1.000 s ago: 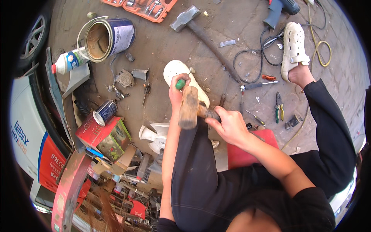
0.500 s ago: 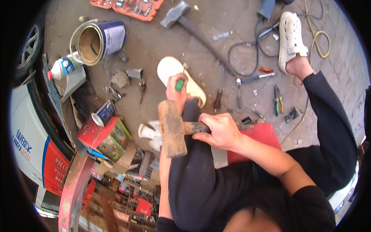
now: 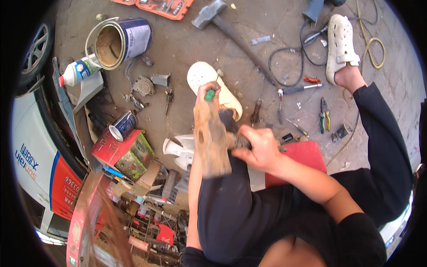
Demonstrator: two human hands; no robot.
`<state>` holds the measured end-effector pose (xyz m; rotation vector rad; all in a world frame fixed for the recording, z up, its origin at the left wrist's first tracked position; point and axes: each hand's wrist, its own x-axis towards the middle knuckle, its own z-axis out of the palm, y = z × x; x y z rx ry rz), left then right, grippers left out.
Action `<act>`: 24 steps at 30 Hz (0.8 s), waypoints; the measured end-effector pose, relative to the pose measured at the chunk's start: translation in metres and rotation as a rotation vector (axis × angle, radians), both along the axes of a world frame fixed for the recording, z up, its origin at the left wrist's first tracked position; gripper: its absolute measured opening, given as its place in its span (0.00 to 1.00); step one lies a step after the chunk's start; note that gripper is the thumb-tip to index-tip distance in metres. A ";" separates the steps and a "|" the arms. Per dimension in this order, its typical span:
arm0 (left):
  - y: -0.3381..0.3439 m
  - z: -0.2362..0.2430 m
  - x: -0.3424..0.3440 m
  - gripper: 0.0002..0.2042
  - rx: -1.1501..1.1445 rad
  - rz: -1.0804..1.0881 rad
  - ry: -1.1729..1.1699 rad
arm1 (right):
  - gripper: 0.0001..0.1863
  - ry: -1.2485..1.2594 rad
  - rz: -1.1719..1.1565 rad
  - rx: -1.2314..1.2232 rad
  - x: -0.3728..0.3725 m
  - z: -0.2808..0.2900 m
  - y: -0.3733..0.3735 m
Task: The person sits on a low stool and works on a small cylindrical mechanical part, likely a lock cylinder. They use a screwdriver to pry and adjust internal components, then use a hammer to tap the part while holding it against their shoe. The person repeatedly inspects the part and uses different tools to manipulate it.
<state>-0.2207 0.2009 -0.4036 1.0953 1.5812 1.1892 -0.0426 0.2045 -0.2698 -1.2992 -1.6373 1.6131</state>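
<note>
My right hand [image 3: 262, 149] is wrapped round the short dark handle of a sledgehammer [image 3: 211, 144], whose rusty block head hangs over my left forearm and thigh. Past the head, near the white clog [image 3: 203, 78], my left hand [image 3: 202, 92] is closed round a green-handled tool [image 3: 209, 95]. Only the green end of that tool shows clearly. The hammer head hides part of my left wrist and appears just short of the green end; whether they touch I cannot tell.
A long-handled sledgehammer [image 3: 240, 42], pliers [image 3: 323, 115] and a screwdriver [image 3: 297, 127] lie on the floor. An open paint bucket [image 3: 138, 40], a bottle [image 3: 78, 72] and a red box [image 3: 118, 153] are at left. A cable [image 3: 270, 66] loops near my right foot; a red-white vehicle [image 3: 38, 151] borders the left.
The hammer head has tilted and come nearer the green-handled tool, covering more of my left wrist. My right hand moved slightly right. The whole view has shifted a little.
</note>
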 end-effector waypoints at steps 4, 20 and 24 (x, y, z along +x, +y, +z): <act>0.007 0.009 0.001 0.18 -0.003 -0.089 0.227 | 0.23 -0.072 0.063 -0.058 -0.003 -0.006 0.002; 0.003 0.012 -0.002 0.04 -0.100 -0.059 -0.124 | 0.24 -0.315 0.050 -0.198 -0.006 -0.015 0.008; 0.009 0.018 0.005 0.08 -0.303 -0.009 0.181 | 0.23 -0.072 0.020 -0.053 -0.004 0.004 -0.003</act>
